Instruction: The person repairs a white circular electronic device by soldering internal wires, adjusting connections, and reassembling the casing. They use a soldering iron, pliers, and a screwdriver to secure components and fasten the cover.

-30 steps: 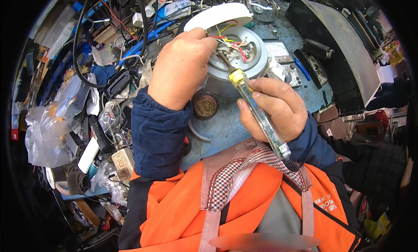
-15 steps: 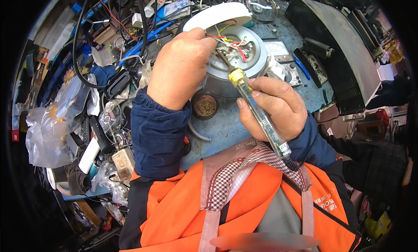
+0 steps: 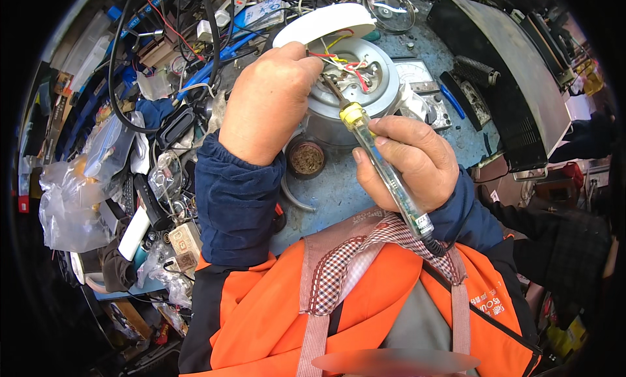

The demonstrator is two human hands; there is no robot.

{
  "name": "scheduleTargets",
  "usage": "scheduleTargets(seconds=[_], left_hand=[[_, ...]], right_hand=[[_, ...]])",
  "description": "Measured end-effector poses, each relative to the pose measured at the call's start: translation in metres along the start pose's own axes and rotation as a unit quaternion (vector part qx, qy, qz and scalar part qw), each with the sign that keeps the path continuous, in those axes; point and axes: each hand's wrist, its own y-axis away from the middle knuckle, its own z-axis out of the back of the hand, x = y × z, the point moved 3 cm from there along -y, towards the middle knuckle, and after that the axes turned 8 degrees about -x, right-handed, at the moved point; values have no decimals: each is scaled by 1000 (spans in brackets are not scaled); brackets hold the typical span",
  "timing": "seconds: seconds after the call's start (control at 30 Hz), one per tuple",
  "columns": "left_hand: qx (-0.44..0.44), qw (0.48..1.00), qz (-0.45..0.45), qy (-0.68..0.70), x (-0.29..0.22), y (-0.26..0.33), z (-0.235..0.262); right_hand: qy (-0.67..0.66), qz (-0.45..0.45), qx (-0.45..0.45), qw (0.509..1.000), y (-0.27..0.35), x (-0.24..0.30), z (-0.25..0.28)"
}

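Appliance base (image 3: pixel 365 84), round, grey and upturned, lies just beyond both hands. The left hand (image 3: pixel 270 100) pinches its coloured wires (image 3: pixel 349 64); the right hand (image 3: pixel 407 162) is clamped around a clear-handled soldering iron (image 3: pixel 385 172), tip among those wires.

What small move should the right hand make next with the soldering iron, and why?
Probably ease the soldering iron tip slightly forward onto the wires. The right hand has it angled into the open round appliance base, while the left hand steadies the wiring there.
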Motion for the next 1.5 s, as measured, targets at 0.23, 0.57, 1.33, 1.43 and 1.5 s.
scheduleTargets(seconds=[0.23, 0.57, 1.33, 1.43, 1.5], left_hand=[[7, 1000, 2, -7, -1, 0, 1], [8, 1000, 1, -1, -1, 0, 0], [35, 999, 18, 12, -2, -4, 5], [42, 998, 32, 40, -1, -4, 5], [44, 998, 31, 20, 0, -3, 5]], right_hand=[[3, -12, -16, 1000, -4, 1, 9], [8, -19, -17, 1000, -2, 2, 15], [9, -327, -387, 862, 88, -95, 244], [28, -360, -421, 832, 90, -111, 244], [38, -378, -426, 821, 84, -116, 240]])
